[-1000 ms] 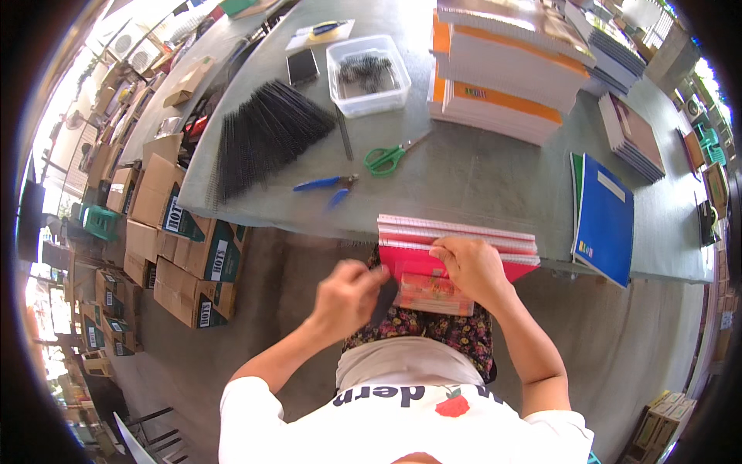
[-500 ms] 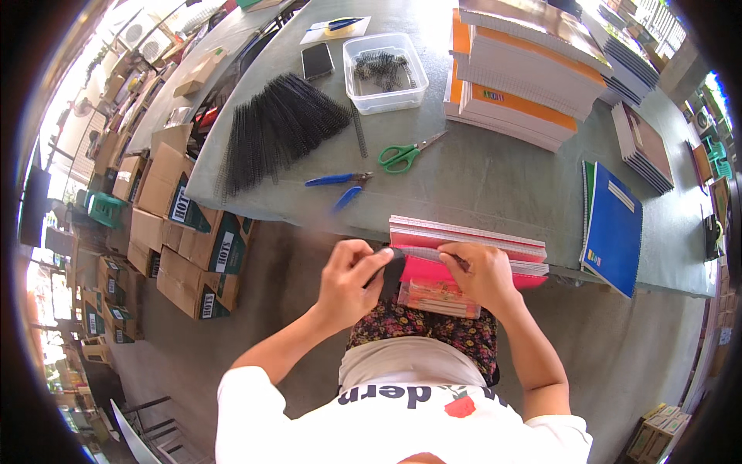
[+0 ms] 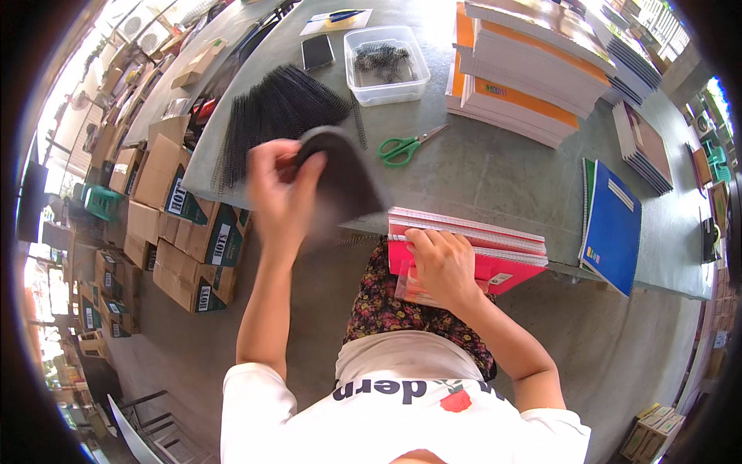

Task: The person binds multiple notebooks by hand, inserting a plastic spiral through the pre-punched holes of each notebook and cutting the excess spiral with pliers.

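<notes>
My left hand (image 3: 280,185) is raised over the table's near left edge, thumb and fingers closed on a black flat sheet (image 3: 340,182) with a rounded corner; motion blurs it. My right hand (image 3: 447,263) grips the spiral edge of a pink notebook (image 3: 519,275) at my lap, fingers curled over its cover. Just beyond lie red notebooks (image 3: 471,234) along the table's edge. An orange-patterned bundle (image 3: 406,284) shows partly below my right hand. Green-handled scissors (image 3: 399,151) rest on the table near the black sheet.
Black spiral coils (image 3: 282,104) fan out at the table's left, beside a phone (image 3: 317,52) and a clear plastic box (image 3: 386,97) of coils. Tall notebook stacks (image 3: 525,93) stand at the back right, a blue notebook (image 3: 614,224) nearer. Cartons (image 3: 189,271) sit on the floor, left.
My left hand has swung up and left from the notebooks, carrying the black sheet, which now covers the blue pliers. My right hand has shifted left along the pink notebook, whose cover shows more.
</notes>
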Demonstrator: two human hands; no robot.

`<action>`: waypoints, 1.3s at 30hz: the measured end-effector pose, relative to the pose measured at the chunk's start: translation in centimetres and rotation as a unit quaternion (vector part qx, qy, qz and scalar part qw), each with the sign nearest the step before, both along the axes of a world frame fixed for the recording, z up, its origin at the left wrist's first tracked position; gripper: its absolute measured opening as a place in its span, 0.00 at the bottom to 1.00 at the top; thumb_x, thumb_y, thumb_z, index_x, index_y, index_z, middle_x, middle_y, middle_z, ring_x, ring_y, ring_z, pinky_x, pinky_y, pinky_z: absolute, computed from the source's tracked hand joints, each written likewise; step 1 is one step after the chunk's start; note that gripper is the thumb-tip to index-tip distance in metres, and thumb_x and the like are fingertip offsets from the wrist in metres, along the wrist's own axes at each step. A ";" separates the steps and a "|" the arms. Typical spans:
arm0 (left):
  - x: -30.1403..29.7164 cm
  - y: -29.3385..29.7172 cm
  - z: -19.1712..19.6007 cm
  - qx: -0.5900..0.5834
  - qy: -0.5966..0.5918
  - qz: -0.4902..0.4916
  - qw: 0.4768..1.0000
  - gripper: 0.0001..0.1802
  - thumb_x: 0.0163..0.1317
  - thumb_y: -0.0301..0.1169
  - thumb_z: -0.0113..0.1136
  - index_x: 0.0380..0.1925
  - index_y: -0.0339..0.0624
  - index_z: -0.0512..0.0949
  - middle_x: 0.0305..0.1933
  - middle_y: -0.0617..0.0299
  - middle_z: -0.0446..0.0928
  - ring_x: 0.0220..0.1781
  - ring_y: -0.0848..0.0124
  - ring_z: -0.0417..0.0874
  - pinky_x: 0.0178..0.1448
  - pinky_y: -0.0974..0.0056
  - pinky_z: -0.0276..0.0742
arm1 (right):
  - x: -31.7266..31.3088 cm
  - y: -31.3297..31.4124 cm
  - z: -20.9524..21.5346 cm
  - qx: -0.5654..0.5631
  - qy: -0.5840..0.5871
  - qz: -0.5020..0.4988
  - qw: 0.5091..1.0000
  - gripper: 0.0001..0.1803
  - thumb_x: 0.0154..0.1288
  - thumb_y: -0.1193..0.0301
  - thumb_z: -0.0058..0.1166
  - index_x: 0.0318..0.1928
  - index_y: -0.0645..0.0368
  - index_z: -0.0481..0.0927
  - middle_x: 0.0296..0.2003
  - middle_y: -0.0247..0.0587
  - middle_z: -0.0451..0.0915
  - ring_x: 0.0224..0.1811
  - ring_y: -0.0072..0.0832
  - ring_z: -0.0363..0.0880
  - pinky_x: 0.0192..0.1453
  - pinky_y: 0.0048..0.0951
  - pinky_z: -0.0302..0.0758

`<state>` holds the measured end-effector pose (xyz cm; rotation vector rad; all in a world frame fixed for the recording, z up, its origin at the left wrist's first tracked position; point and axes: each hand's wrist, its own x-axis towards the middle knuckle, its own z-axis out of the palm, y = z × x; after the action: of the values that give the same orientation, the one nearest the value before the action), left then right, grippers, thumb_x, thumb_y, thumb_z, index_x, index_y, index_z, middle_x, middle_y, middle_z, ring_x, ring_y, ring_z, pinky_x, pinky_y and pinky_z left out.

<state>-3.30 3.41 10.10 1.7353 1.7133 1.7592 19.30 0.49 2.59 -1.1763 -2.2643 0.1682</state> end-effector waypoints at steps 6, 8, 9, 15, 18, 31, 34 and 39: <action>1.3 4.3 -5.9 0.029 0.282 0.015 0.959 0.08 0.56 0.29 0.61 0.34 0.37 0.79 0.33 0.55 0.78 0.35 0.60 0.78 0.44 0.61 0.73 | -0.8 -0.1 1.4 -0.018 0.015 0.002 1.000 0.08 0.58 0.63 0.56 0.35 0.51 0.79 0.24 0.32 0.77 0.27 0.31 0.76 0.31 0.34 0.69; 2.4 1.9 -2.4 0.009 0.260 -0.109 0.959 0.07 0.57 0.30 0.60 0.33 0.37 0.79 0.33 0.54 0.79 0.36 0.59 0.78 0.44 0.60 0.73 | -0.8 -0.4 1.0 -0.021 -0.034 -0.007 0.999 0.09 0.59 0.61 0.56 0.36 0.51 0.79 0.24 0.31 0.77 0.27 0.31 0.76 0.32 0.33 0.68; 2.5 0.7 -1.5 -0.005 0.240 -0.219 0.946 0.08 0.59 0.30 0.59 0.32 0.36 0.80 0.33 0.53 0.79 0.36 0.58 0.78 0.44 0.60 0.73 | -1.0 -0.2 0.4 -0.003 -0.022 -0.008 1.000 0.10 0.58 0.60 0.56 0.36 0.50 0.79 0.25 0.30 0.77 0.28 0.30 0.76 0.31 0.32 0.68; 0.1 -4.3 -5.3 -0.301 0.171 -0.356 0.868 0.09 0.60 0.31 0.59 0.34 0.36 0.79 0.31 0.52 0.79 0.30 0.61 0.78 0.34 0.63 0.73 | -0.6 0.0 0.3 -0.043 0.065 0.045 0.996 0.10 0.55 0.63 0.58 0.36 0.52 0.79 0.26 0.31 0.78 0.31 0.31 0.77 0.33 0.34 0.69; 0.6 -4.1 -4.6 -0.240 0.207 -0.257 0.913 0.08 0.61 0.30 0.58 0.35 0.36 0.78 0.29 0.52 0.77 0.29 0.64 0.78 0.31 0.66 0.72 | -0.9 0.2 1.1 -0.061 0.019 0.031 0.997 0.09 0.55 0.66 0.57 0.36 0.54 0.79 0.27 0.33 0.78 0.31 0.33 0.77 0.35 0.34 0.70; -0.2 5.2 -6.1 -0.180 0.174 -0.165 0.954 0.24 0.48 0.35 0.70 0.45 0.43 0.74 0.42 0.56 0.75 0.47 0.63 0.75 0.49 0.63 0.71 | -1.0 -0.1 0.6 -0.062 0.072 0.030 0.995 0.09 0.57 0.66 0.57 0.38 0.53 0.78 0.26 0.37 0.79 0.29 0.35 0.78 0.34 0.36 0.70; -1.0 7.9 -7.5 -0.255 0.226 0.012 0.940 0.24 0.47 0.32 0.70 0.45 0.45 0.73 0.37 0.55 0.75 0.42 0.60 0.76 0.47 0.60 0.71 | -1.2 -0.1 1.1 -0.092 0.139 0.022 0.986 0.10 0.56 0.69 0.58 0.39 0.53 0.77 0.25 0.37 0.79 0.28 0.35 0.78 0.34 0.36 0.70; 1.0 4.8 2.6 0.010 0.235 -0.013 0.972 0.17 0.50 0.25 0.65 0.42 0.44 0.75 0.36 0.58 0.77 0.38 0.66 0.78 0.43 0.64 0.74 | -0.3 0.2 -0.7 -0.015 0.173 0.050 0.984 0.15 0.52 0.74 0.58 0.42 0.53 0.73 0.25 0.36 0.78 0.29 0.38 0.77 0.34 0.35 0.73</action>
<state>-2.33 8.22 12.74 2.3129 1.8212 1.4325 19.03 0.65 1.86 -0.9636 -2.0172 0.4139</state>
